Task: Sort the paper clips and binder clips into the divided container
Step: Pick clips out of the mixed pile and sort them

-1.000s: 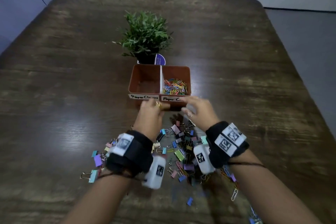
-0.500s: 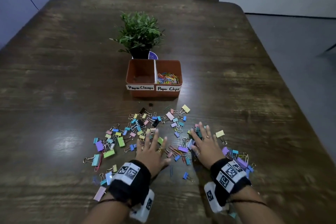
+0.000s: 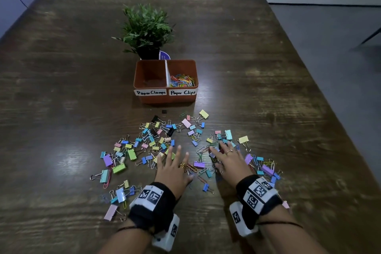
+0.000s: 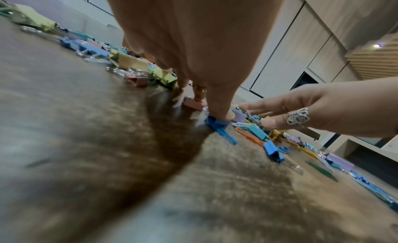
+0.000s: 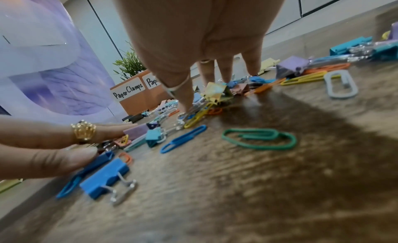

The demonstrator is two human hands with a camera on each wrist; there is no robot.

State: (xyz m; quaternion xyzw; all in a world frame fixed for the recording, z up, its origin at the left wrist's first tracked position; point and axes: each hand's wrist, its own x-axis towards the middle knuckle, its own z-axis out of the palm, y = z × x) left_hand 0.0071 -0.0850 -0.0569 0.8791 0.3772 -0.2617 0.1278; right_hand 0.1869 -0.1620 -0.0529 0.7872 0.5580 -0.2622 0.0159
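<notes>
An orange divided container [image 3: 167, 99] stands mid-table. Its right half, labelled Paper Clips, holds coloured paper clips [image 3: 182, 81]. The left half [image 3: 151, 77], labelled Paper Clamps, looks empty. Several pastel binder clips [image 3: 156, 136] and loose paper clips lie scattered in front of it. My left hand [image 3: 173, 164] lies over the pile with spread, straight fingers, its fingertips [image 4: 226, 116] touching a blue binder clip [image 4: 215, 123]. My right hand [image 3: 225, 156] lies beside it, fingers [image 5: 226, 71] down on a tangle of clips. Neither hand holds anything.
A small potted plant [image 3: 147, 27] stands just behind the container. The dark wooden table [image 3: 51, 109] stretches bare to the left and far side. A green paper clip [image 5: 258, 138] and a blue binder clip [image 5: 105, 177] lie near my wrists.
Both hands have drawn back from the container's front to the pile of clips and spread flat on it. Since half a second ago they have hardly moved.
</notes>
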